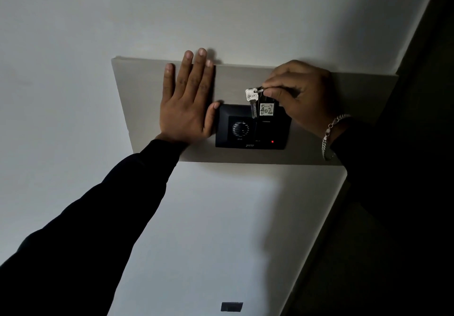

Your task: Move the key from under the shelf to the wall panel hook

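Silver key (252, 99) (tagged 402) hangs against black wall panel (245, 129).

Key held at the black wall panel, my view from the head camera.

I see my right hand (298, 94) pinching the ring of a silver key (252, 100) and its "402" tag (266, 109) over the black panel (253, 129); my left hand (188, 97) lies flat beside it, thumb touching. The hook itself I cannot make out.
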`<state>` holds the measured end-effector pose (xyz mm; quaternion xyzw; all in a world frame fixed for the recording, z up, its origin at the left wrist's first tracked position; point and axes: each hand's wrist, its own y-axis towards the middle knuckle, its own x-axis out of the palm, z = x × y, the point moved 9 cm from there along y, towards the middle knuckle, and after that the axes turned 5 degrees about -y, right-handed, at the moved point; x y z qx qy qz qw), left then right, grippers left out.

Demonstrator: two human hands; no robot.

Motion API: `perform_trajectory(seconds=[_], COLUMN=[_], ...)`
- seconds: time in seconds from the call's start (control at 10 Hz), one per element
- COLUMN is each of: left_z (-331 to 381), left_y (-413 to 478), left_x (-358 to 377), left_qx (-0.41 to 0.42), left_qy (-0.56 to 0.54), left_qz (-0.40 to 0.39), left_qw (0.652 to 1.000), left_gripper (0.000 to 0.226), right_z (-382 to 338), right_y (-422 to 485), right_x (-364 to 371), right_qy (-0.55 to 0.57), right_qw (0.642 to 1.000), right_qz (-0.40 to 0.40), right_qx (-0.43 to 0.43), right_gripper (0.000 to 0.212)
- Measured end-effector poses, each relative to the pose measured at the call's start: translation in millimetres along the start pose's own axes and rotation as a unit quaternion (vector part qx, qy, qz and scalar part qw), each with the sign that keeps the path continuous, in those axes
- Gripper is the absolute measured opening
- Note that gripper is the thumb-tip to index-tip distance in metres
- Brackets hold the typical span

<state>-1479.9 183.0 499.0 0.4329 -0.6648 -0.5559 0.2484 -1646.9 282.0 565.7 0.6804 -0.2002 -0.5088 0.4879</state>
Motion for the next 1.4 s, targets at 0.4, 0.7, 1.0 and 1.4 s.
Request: perform_trajectory(seconds=[0.4, 0.7, 1.0, 1.4], left_z=[-4, -5, -4, -5], left_y=[-5, -7, -7, 41], left_x=[5, 7, 8, -16], left_qx=[-0.006, -0.003, -0.005, -0.037], left_qy=[0.010, 0.015, 0.017, -0.113], left_qz=[-0.002, 0.001, -0.025, -0.115], left_qw=[1.000, 1.000, 1.000, 0.986], left_gripper=[0.069, 0.070, 0.070, 0.075], right_z=[8, 10, 9, -24], right_y=[-6, -12, -21, -6], right_x=[0, 3, 5, -68], right_qy=[-0.016, -0.014, -0.014, 0.049], right_qw=[0.998, 0.998, 0.998, 0.979], right_qz=[0.050, 0.057, 0.063, 0.189], right_qx=[0.016, 0.004, 0.007, 0.055], right_gripper=[0.014, 0.011, 0.011, 0.014])
